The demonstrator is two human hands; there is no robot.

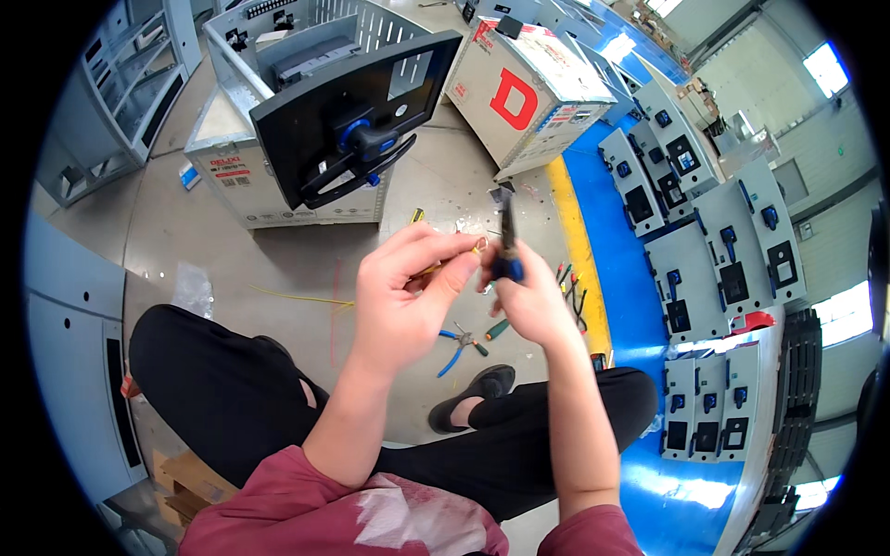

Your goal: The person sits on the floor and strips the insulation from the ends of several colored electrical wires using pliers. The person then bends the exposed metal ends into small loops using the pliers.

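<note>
My L hand [403, 289] has the yellow wire [478, 250] pinched btwn thumb + idx fingertips, w/ its end poking just past them. R hand [536, 301] fingers curl round a dark tool [507, 227] w/ blue on it, blurred, just beside the wire end; can't tell if they touch. Ahead, open-top grey metal cabinet [232, 57] w/ a grey boxy unit [317, 63] inside; pale crate [477, 113] to its R, contents hidden, sm. black item [508, 26] on top.

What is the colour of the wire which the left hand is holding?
The wire is yellow; the head view shows it best.
</note>
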